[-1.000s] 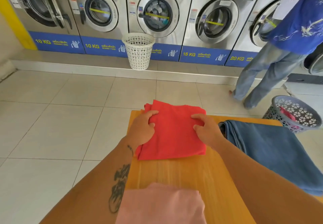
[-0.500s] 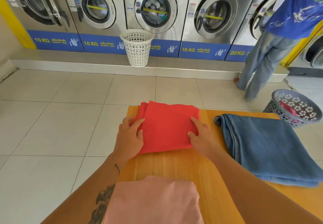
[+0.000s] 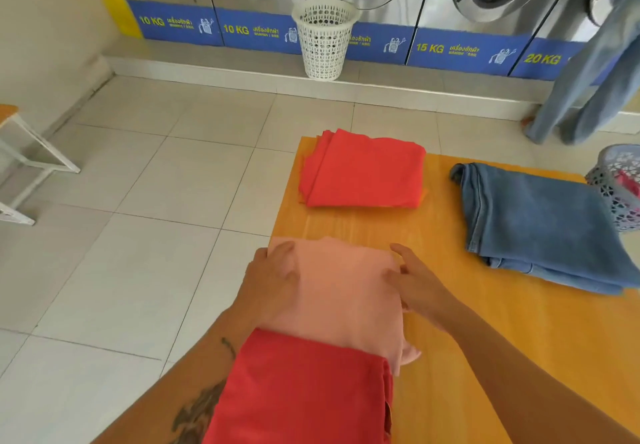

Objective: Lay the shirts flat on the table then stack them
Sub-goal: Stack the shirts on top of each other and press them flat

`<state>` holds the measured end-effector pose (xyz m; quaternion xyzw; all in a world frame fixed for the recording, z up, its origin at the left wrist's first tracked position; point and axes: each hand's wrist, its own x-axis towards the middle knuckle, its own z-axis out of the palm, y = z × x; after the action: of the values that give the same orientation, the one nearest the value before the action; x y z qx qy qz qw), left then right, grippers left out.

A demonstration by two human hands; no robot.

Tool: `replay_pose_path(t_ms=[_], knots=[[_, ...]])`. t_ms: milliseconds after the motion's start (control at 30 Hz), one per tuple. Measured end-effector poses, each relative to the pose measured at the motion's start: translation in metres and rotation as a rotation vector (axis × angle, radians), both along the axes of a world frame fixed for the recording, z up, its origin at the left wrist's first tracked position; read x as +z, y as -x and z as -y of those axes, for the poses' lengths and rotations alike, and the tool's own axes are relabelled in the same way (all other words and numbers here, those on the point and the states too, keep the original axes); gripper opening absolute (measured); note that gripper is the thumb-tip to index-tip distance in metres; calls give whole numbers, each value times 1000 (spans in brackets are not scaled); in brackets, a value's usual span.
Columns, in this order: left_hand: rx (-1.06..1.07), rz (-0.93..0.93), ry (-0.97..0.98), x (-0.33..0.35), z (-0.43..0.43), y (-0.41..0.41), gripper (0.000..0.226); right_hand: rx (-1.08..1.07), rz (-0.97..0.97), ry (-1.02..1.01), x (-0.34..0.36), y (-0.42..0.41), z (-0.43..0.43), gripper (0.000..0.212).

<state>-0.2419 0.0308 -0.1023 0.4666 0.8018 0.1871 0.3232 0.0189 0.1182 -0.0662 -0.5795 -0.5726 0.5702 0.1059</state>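
Observation:
On the orange wooden table (image 3: pixel 485 346) a folded red shirt (image 3: pixel 363 173) lies flat at the far left corner, with no hand on it. Nearer to me lies a folded pink shirt (image 3: pixel 343 291). My left hand (image 3: pixel 273 277) rests flat on its left edge, and my right hand (image 3: pixel 415 284) touches its right edge with the fingers spread. A second red shirt (image 3: pixel 301 391) lies closest to me and overlaps the pink shirt's near edge.
A folded blue denim garment (image 3: pixel 540 221) covers the table's right side. A grey basket (image 3: pixel 620 187) with clothes stands past the table's right edge. A white basket (image 3: pixel 323 38) stands by the washing machines, a person in jeans (image 3: pixel 588 90) at the far right, a white bench (image 3: pixel 20 156) at the left.
Both hands let go of the far red shirt and came back to the pink shirt's edges. My view tilted down, bringing a second red shirt into sight.

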Motion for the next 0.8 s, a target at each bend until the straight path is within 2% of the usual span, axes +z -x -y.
replay_pose_path(t_ms=[67,167,267,367,433,567,667,800], knots=[[-50,-18,74,4,3,-10,65,47,-2,-13,0,3,13,74],[-96,111,96,7,8,-14,73,75,-67,3,0,9,30,87],[-96,207,25,11,13,-10,70,61,-104,-29,0,11,38,92],[-60,250,-88,16,16,-11,62,162,-93,-117,1,10,42,96],[-17,271,-190,19,16,-16,56,191,-65,-197,3,9,41,93],[93,290,-367,28,6,-27,47,82,14,-354,11,6,24,74],[96,278,-420,39,-12,-31,43,43,62,-394,19,3,2,64],[72,265,-483,56,-46,-29,42,12,43,-448,35,2,-31,62]])
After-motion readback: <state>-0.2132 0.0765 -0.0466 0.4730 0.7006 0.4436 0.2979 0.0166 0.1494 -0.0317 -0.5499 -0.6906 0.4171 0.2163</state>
